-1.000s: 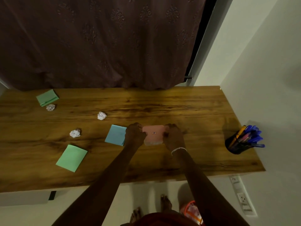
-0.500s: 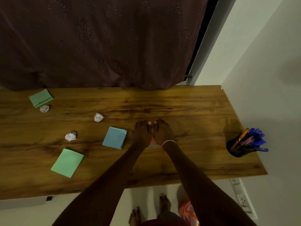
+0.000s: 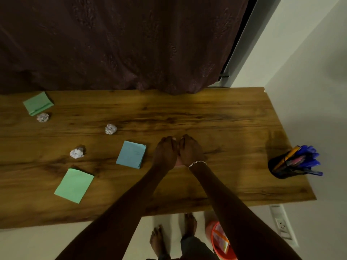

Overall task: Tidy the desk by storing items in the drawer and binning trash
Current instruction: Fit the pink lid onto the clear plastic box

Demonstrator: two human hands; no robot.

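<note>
Left hand [image 3: 165,153]: fingers curled over the pink pad [image 3: 178,164], touching the right hand.
Right hand [image 3: 190,152]: curled the same way, gripping it.
Pink pad: on the desk [image 3: 225,184], mostly hidden under both hands.
Blue pad [image 3: 131,154]: just left of the left hand.
Pen cup [image 3: 281,167]: far right.

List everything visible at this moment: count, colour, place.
desk: 1, brown wood, before curtain
curtain: 1, dark maroon, behind desk
paper balls: 3, white, desk's left half
green pads: 2, green, desk's far-left and near-left
blue pad: 1, blue, left of the hands
pink paper: 1, pink, under both hands, mostly hidden
pen holder: 1, black, blue pens inside, desk's right end
bin: 1, orange, on floor
wall socket: 1, white, right wall below desk
left hand: 1, curled over the pink paper
right hand: 1, bracelet at wrist, curled over the pink paper
feet: 2, bare, on floor
</note>
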